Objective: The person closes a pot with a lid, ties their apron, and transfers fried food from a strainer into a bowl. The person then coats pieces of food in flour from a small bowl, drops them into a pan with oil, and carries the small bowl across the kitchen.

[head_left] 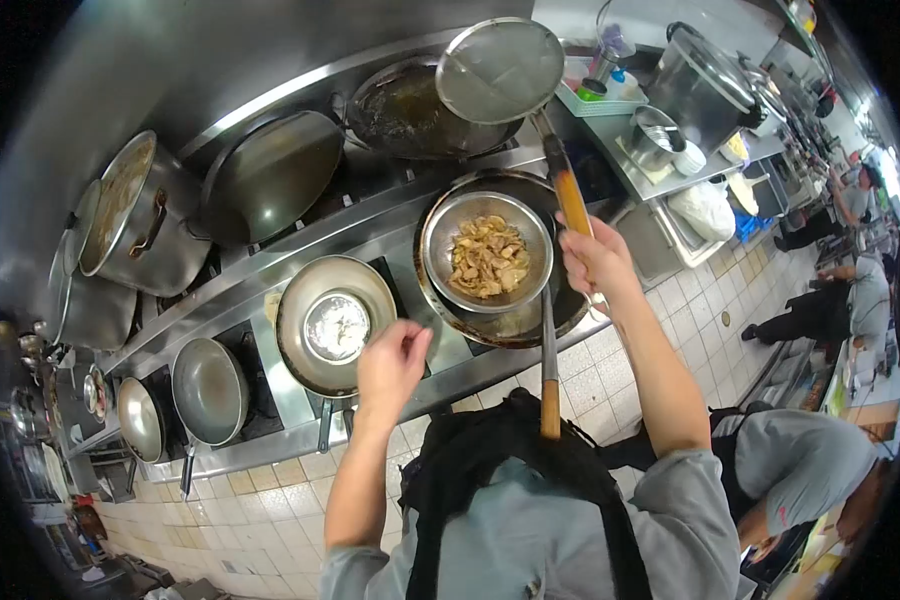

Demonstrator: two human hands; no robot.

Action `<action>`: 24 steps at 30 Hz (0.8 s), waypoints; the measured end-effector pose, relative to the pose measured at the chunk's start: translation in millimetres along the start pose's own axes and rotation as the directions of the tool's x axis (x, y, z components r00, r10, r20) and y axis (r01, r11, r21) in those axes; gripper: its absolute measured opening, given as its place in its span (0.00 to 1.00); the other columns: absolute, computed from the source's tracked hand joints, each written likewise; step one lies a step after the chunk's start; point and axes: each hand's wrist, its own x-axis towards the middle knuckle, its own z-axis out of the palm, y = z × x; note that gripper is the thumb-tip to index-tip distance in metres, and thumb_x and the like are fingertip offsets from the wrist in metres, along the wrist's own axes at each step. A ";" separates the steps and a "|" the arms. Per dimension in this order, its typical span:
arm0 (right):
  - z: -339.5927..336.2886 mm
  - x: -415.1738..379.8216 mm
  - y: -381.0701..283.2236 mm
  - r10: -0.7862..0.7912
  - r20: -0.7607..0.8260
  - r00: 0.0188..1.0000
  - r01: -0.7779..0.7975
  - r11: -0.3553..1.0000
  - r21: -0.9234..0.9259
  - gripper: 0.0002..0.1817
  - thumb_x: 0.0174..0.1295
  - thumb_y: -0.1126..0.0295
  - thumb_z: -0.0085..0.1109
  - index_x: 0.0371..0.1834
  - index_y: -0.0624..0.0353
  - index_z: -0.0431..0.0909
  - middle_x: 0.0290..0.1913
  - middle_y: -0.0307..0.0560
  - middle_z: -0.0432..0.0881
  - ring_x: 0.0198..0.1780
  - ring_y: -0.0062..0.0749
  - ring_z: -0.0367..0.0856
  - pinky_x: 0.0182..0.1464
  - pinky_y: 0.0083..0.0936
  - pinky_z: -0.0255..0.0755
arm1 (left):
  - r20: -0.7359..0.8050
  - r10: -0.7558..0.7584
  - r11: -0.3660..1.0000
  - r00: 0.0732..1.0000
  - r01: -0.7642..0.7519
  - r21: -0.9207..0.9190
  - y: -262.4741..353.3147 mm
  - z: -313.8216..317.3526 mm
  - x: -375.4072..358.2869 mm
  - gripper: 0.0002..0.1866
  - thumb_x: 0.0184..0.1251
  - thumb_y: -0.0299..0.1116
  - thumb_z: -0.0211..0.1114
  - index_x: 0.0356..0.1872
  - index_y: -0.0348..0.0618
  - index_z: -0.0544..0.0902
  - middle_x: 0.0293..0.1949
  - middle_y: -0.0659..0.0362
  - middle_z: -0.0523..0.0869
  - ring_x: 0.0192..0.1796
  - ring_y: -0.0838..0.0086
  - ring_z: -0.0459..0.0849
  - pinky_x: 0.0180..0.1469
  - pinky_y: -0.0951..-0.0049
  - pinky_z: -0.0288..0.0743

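My right hand (602, 262) is closed around the wooden handle of a round mesh skimmer (500, 72), whose head is raised over the back of the stove. My left hand (390, 365) is curled closed beside a small metal bowl (336, 326) with white contents; whether its fingers hold anything is hidden. That bowl sits inside a frying pan (298, 290). Right of it, a metal bowl (435, 245) of cooked-looking sliced pieces (490, 257) rests over a dark wok (530, 325). A long handle with a wooden end (550, 405) extends from near this bowl's rim toward my body.
Behind are a wok with dark liquid (410, 110), a tilted wok (270, 185) and a tall stockpot (135, 225). Two more pans (210, 390) stand at left. A lidded pot (700, 85) and a green tray (600, 103) occupy the right counter. Other people (820, 450) are at right.
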 end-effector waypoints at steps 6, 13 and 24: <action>-92.5 -88.8 17.9 -0.018 -0.139 0.990 -0.025 0.955 -0.297 0.17 0.68 0.75 0.58 0.59 0.63 0.72 0.24 0.35 0.72 0.15 0.16 0.66 0.15 0.18 0.56 | 0.032 -0.104 0.930 0.994 0.085 0.357 6.4 64.4 90.1 0.22 0.63 0.49 0.72 0.40 0.37 0.81 0.36 0.44 0.89 0.41 0.47 0.89 0.44 0.52 0.82; -144.1 -165.5 73.6 -0.165 -0.232 0.959 0.017 0.846 -0.532 0.18 0.70 0.76 0.56 0.63 0.62 0.75 0.28 0.30 0.72 0.24 0.13 0.69 0.24 0.17 0.63 | 0.149 -0.220 0.740 0.964 0.065 0.669 15.3 86.5 141.0 0.25 0.62 0.42 0.72 0.52 0.31 0.80 0.47 0.41 0.89 0.52 0.49 0.89 0.55 0.55 0.83; -157.2 -201.1 109.6 -0.078 -0.133 0.988 -0.020 0.792 -0.611 0.23 0.69 0.77 0.57 0.68 0.66 0.74 0.34 0.32 0.73 0.35 0.19 0.71 0.39 0.19 0.68 | 0.146 -0.300 0.672 0.943 0.100 0.734 34.4 95.6 152.3 0.13 0.64 0.31 0.64 0.47 0.40 0.89 0.48 0.44 0.90 0.54 0.51 0.89 0.55 0.58 0.83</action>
